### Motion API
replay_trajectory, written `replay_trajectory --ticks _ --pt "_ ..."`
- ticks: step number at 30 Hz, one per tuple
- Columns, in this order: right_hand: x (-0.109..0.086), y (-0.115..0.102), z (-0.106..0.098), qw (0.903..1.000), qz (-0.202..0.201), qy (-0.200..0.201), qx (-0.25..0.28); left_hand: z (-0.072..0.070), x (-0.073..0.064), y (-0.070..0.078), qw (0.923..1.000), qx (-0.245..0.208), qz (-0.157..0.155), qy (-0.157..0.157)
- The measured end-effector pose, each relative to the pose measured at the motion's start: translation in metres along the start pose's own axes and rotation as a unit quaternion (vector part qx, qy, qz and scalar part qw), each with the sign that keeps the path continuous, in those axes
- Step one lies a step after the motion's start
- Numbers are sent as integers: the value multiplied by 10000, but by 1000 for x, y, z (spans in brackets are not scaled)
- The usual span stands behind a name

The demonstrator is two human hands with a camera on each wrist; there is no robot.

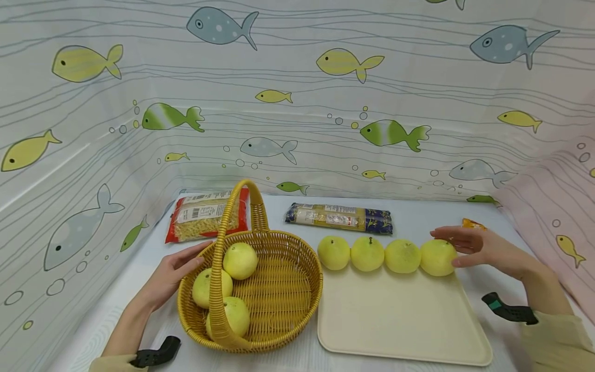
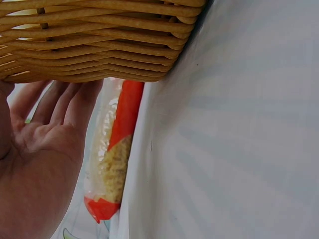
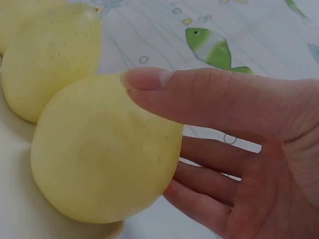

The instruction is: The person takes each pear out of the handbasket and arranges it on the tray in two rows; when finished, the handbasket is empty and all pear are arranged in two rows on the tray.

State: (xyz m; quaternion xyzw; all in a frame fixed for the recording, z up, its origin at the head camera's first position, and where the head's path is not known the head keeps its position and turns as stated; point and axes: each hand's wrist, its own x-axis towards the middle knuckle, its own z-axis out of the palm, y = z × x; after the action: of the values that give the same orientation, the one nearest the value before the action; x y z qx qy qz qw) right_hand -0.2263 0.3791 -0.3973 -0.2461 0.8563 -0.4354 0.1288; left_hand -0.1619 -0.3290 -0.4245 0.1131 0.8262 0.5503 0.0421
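Four pears point(image 1: 385, 254) in a left-right row — right hand point(image 1: 483, 246) touching the end one.

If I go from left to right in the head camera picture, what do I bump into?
Left hand → yellow woven wicker basket → cream plastic tray with four pale yellow round fruits → right hand touching the rightmost fruit.

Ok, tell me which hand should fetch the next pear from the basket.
Left. The left hand rests open against the wicker basket holding three pears; the right hand touches the rightmost pear on the tray.
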Motion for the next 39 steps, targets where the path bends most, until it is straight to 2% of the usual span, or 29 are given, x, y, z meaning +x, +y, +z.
replay_trajectory --ticks 7,11,16,23,33,39 --pt "0 -5 -3 9986 -226 368 309 1 0 1 10000 -44 -77 4" --pt "0 -13 -2 9975 -150 544 434 1 0 1 9999 -28 -101 9" --pt "1 -25 -3 9955 -69 889 308 0 0 2 10000 -10 -60 1" --pt "2 -47 0 9900 -334 1355 193 0 0 1 10000 11 -79 5" --pt "6 -78 11 9843 -740 1577 274 1 1 0 9999 14 -123 21" --pt "13 -93 24 9782 -842 1759 717 0 0 1 9999 -74 -117 10"
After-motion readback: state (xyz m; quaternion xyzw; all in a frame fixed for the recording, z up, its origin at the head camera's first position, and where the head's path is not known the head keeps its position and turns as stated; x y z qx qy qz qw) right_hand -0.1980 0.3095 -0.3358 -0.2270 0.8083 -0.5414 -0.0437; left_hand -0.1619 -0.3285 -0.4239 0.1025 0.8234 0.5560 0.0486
